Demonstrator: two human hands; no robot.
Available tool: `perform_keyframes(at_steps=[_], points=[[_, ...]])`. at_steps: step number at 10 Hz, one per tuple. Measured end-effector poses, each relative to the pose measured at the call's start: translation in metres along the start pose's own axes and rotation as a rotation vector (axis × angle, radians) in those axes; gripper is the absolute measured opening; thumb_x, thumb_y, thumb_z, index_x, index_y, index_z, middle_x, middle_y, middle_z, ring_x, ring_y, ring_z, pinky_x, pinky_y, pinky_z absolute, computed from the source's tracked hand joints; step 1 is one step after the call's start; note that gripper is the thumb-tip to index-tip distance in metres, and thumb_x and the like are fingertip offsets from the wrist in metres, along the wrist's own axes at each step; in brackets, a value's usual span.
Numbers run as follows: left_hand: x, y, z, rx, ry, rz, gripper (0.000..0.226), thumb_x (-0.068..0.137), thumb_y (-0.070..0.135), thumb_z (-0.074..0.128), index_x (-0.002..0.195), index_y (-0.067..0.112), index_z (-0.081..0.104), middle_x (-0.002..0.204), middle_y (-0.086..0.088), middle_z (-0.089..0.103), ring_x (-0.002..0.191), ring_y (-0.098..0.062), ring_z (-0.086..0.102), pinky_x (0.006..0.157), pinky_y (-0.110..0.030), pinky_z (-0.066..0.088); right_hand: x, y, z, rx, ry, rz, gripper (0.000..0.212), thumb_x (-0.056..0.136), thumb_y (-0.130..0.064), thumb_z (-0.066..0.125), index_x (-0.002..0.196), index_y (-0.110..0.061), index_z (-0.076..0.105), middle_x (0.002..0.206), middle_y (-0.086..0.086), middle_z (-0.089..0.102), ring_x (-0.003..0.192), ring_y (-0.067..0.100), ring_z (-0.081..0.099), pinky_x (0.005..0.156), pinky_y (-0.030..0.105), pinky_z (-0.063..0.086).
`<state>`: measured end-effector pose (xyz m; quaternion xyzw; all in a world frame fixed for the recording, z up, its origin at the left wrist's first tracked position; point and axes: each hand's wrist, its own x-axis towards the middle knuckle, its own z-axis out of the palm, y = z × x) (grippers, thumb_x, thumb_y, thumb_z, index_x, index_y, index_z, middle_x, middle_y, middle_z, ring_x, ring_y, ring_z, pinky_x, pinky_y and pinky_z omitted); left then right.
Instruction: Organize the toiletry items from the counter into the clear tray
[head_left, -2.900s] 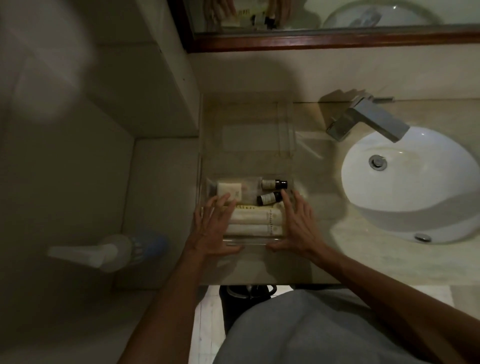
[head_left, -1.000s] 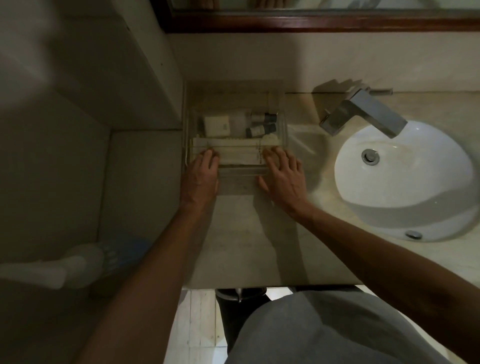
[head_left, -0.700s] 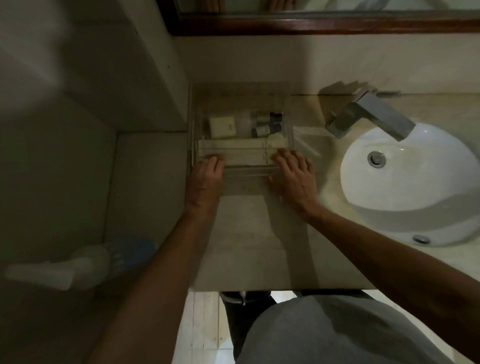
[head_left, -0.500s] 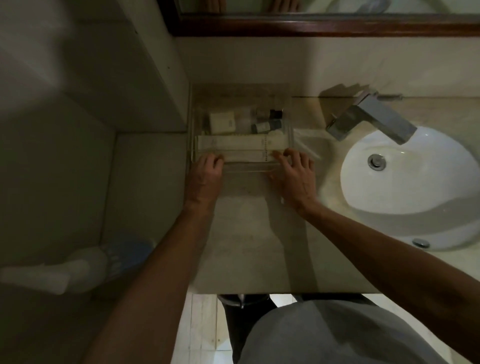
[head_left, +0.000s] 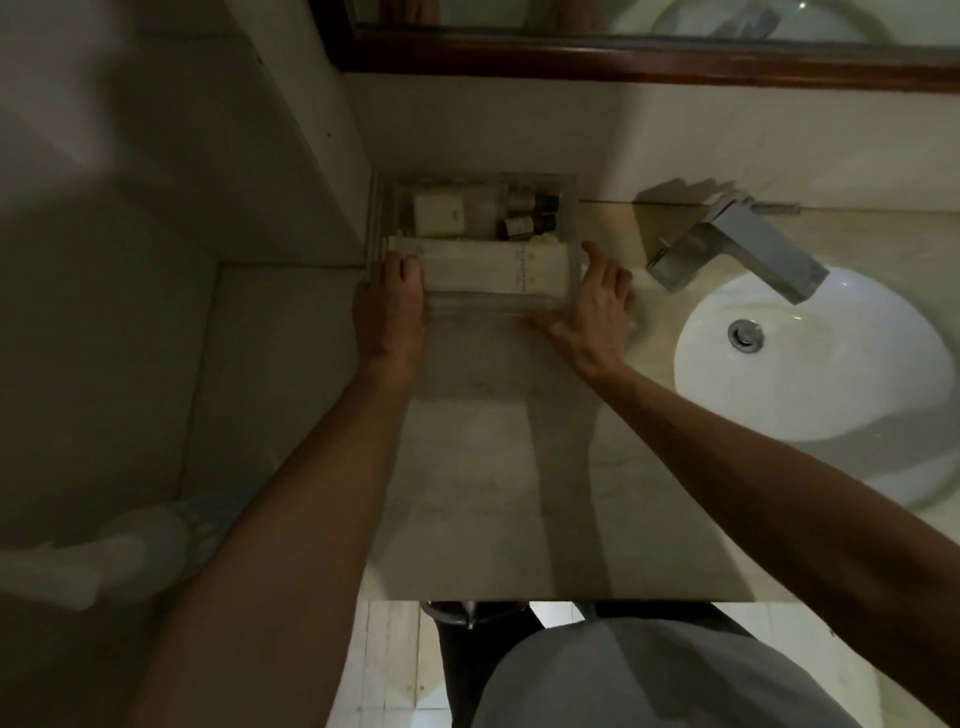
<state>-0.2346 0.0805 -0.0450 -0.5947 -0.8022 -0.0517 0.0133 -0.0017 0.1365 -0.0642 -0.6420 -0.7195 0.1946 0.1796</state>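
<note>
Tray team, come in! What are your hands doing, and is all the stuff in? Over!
Left hand and right hand flat against clear tray sides, no grip. Tubes, bottles, white box inside. Tray at back wall, nothing blocking.

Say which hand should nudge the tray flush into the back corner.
Probably the right hand: it lies open against the clear tray's sink-side wall, with the side wall opposite. The left hand rests at the front left corner, beside that wall.
</note>
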Motion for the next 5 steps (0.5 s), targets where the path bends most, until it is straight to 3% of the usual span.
perform_keyframes(at_steps=[1,2,3,4,5], points=[[0.000,0.000,-0.003,-0.039,-0.078,-0.003,0.038,0.073,0.009,0.071,0.108,0.012,0.055,0.111,-0.014,0.056,0.099,-0.035,0.057,0.080,-0.044,0.045,0.007,0.003,-0.001,-0.010,-0.024,-0.002,0.119,0.058,-0.072,0.080,0.149,-0.020,0.024,0.146,0.008,0.037,0.130,0.029,0.035,0.109,0.051,0.037],[-0.003,0.002,0.002,0.009,-0.040,-0.024,0.045,0.070,0.013,0.077,0.108,0.015,0.053,0.111,-0.012,0.055,0.097,-0.031,0.058,0.080,-0.043,0.047,0.003,0.003,-0.006,-0.036,-0.109,-0.085,0.126,0.062,-0.065,0.081,0.155,-0.016,0.012,0.158,0.011,0.024,0.142,0.031,0.024,0.116,0.056,0.025],[-0.024,0.005,0.010,0.006,-0.021,-0.025,0.073,0.061,0.023,0.084,0.123,0.017,0.047,0.126,-0.012,0.050,0.106,-0.030,0.053,0.087,-0.044,0.044,-0.012,0.004,-0.030,-0.050,-0.203,-0.205,0.139,0.063,-0.060,0.084,0.157,-0.016,-0.009,0.166,0.010,-0.004,0.152,0.029,0.000,0.120,0.060,0.008],[-0.058,0.014,0.012,-0.126,-0.012,-0.056,0.082,0.067,0.030,0.079,0.136,0.017,0.038,0.139,-0.014,0.041,0.118,-0.034,0.046,0.097,-0.046,0.037,-0.029,-0.019,-0.088,0.156,-0.207,-0.175,0.143,0.061,-0.058,0.086,0.156,-0.017,-0.012,0.166,0.008,-0.004,0.151,0.024,0.007,0.122,0.053,0.018],[-0.114,0.030,0.016,-0.259,-0.031,-0.124,0.070,0.072,0.026,0.073,0.134,0.019,0.041,0.139,-0.013,0.044,0.117,-0.034,0.048,0.097,-0.047,0.042,-0.035,-0.045,-0.197,0.509,-0.249,-0.165,0.133,0.061,-0.054,0.087,0.158,-0.020,0.002,0.161,0.005,0.022,0.140,0.016,0.039,0.112,0.033,0.040]])
